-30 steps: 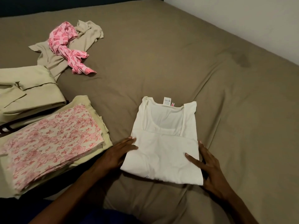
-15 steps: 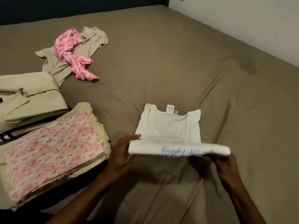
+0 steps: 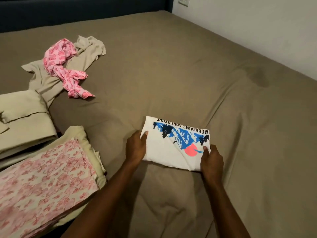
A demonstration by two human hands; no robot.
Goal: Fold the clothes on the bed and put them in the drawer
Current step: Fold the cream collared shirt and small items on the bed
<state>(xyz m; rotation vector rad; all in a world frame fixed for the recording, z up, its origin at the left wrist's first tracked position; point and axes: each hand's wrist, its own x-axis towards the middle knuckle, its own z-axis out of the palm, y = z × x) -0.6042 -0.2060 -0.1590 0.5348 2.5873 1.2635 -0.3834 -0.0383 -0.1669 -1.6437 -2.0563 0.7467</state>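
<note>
A white T-shirt (image 3: 164, 152) with a blue mountain print lies folded into a small rectangle on the brown bed sheet (image 3: 188, 74). My left hand (image 3: 136, 146) grips its left edge, thumb on top. My right hand (image 3: 211, 161) grips its near right corner, thumb on the print. Farther back on the left lie an unfolded beige garment (image 3: 51, 81) and a crumpled pink patterned cloth (image 3: 63, 67) on top of it.
At the left edge sits a folded pink floral piece (image 3: 42, 182) on a beige stack, and behind it a folded beige stack (image 3: 22, 121). A dark headboard (image 3: 77, 11) runs along the far side; a white wall (image 3: 257, 28) borders the right.
The lower half of the white T-shirt was lifted and folded over the upper half, so the print now faces up. Both hands moved forward with it.
</note>
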